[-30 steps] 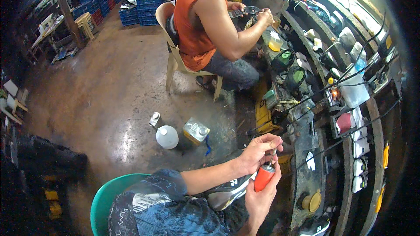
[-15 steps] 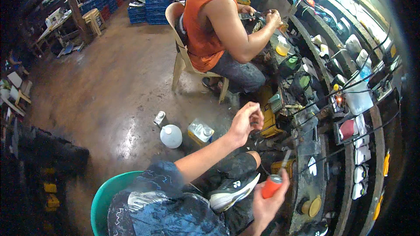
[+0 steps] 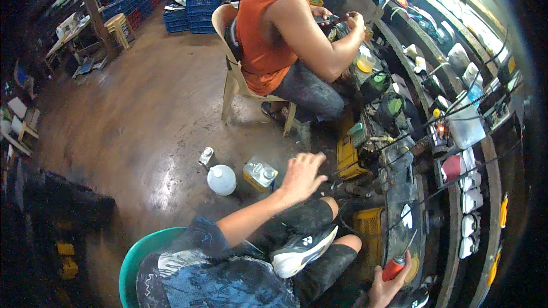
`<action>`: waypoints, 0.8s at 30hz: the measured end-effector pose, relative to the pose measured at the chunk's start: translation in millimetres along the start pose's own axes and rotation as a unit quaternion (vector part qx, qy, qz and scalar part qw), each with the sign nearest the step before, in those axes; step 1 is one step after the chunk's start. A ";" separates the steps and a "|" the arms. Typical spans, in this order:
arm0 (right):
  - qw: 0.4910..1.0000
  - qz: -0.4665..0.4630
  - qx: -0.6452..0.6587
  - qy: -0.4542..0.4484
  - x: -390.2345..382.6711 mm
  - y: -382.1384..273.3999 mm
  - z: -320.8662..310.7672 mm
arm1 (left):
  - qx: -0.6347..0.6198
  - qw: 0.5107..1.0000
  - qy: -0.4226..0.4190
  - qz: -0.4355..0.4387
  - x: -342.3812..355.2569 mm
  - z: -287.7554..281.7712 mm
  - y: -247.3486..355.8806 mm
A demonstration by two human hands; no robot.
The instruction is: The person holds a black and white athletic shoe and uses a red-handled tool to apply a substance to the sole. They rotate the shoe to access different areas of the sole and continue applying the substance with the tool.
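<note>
Tool (image 3: 394,268) aslant in right hand (image 3: 387,291), tip up-right

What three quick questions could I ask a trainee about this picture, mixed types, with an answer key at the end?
1. Which hand holds the red-handled tool?
A. Left
B. Right
C. Neither

2. True or false: the left hand is gripping the shoe on the lap.

3. Fill in the blank: the sleeveless top on the seated co-worker is ____.

Key:
1. B. The tool is in the right hand.
2. False. The left hand is open, apart from the shoe on the lap.
3. Orange.
</note>
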State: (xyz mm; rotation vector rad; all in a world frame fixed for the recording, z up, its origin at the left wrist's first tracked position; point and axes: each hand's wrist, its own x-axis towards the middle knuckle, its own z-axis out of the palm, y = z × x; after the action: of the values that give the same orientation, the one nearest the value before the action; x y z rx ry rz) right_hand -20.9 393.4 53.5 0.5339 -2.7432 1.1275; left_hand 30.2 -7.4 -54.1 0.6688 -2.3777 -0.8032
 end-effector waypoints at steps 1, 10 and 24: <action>0.999 0.020 0.029 -0.010 -8.5 5.3 4.0 | -0.080 0.991 -0.095 0.056 6.6 -2.0 9.3; 0.942 0.095 0.281 -0.159 -57.5 39.9 35.5 | -0.111 0.779 -0.486 0.380 -98.0 -18.9 83.8; 0.842 0.223 0.431 -0.237 -119.1 35.6 104.1 | -0.235 0.865 -0.350 0.274 -165.4 -28.6 -31.3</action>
State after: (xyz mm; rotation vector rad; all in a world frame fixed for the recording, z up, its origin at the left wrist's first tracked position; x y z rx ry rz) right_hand 78.2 376.4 -73.6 0.2501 -2.6367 2.7165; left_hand 177.8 58.3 -109.2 -0.5870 -2.5799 -1.4429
